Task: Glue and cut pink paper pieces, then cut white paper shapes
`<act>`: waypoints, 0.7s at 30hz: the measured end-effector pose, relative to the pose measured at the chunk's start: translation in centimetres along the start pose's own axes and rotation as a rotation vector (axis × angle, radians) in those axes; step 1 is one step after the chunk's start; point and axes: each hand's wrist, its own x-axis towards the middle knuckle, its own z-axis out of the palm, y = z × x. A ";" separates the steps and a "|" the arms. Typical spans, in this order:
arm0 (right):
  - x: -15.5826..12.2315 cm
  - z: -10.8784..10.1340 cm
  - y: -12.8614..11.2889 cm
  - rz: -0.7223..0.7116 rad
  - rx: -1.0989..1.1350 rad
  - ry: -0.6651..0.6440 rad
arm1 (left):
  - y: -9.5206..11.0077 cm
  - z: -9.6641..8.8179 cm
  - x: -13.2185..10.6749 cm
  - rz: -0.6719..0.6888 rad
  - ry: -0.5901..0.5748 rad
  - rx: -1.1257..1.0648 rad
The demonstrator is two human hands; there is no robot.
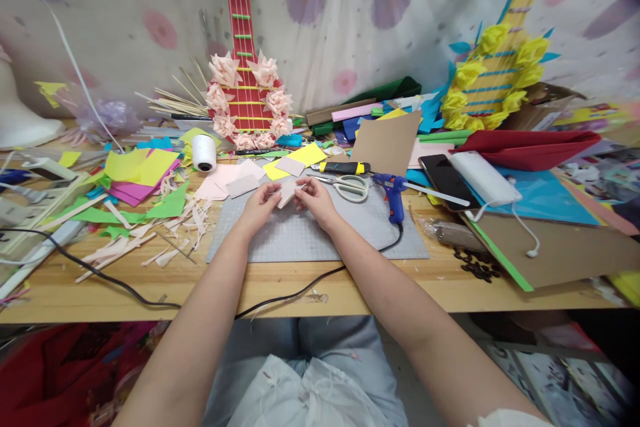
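Note:
Between my two hands is a small pale paper piece (287,193), held just above the grey cutting mat (310,240). My left hand (263,203) pinches its left side, and my right hand (315,200) grips the right side with thumb and fingers. Right behind my hands lie pale pink paper squares (243,185) and yellow paper (307,154). Grey-handled scissors (351,188) rest just right of my right hand, with a yellow and black utility knife (345,167) behind them. A blue glue gun (394,199) with a white glue stick lies on the mat's right side.
A red paper guitar (244,90) with pink flowers and a yellow one (493,83) lean at the back. Paper scraps (170,203) cover the left. A black cord (300,293) crosses the table front. A phone (443,177) and white power bank (483,177) lie right.

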 end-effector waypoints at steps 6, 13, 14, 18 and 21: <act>0.2 -0.1 -0.4 -0.003 -0.008 0.040 | 0.1 -0.1 0.1 -0.037 0.058 -0.087; -0.4 -4.1 -4.3 0.093 -0.370 -0.119 | 0.2 -0.1 0.2 -0.029 0.265 -0.114; -0.9 -5.2 -5.1 0.096 -0.470 -0.213 | 0.2 0.0 0.2 -0.030 0.286 -0.114; -4.1 -10.0 -7.7 0.245 -0.810 -0.422 | 0.2 0.1 0.2 -0.031 0.358 -0.107; -7.0 -13.6 -8.9 0.409 -0.917 -0.450 | 0.1 0.1 0.3 -0.031 0.382 -0.107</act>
